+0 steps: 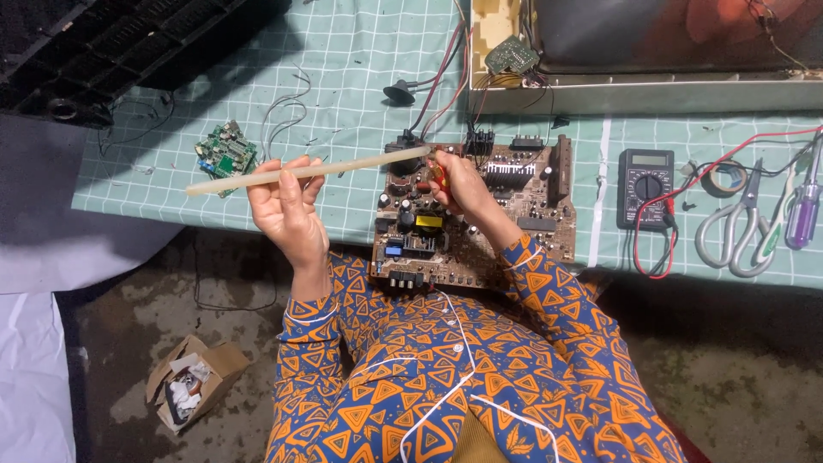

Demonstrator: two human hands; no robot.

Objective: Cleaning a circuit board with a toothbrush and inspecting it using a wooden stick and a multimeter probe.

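My left hand [285, 204] grips a long pale stick [249, 178] that lies almost level, its right tip reaching the top left corner of a large brown circuit board [514, 214]. My right hand [459, 183] rests on that board and is shut on a small tool with a red and yellow handle [438, 177], close to the stick's tip. The board lies at the near edge of a table covered with a green checked mat [343, 77], partly over my lap.
A small green circuit board [225, 152] lies left of the stick. A black multimeter [645, 187] with red and black leads, scissors [729, 231], a purple-handled screwdriver [803, 214] and a tape roll [725, 177] lie at right. An opened television chassis [651, 51] stands behind. A cardboard box [193, 381] sits on the floor.
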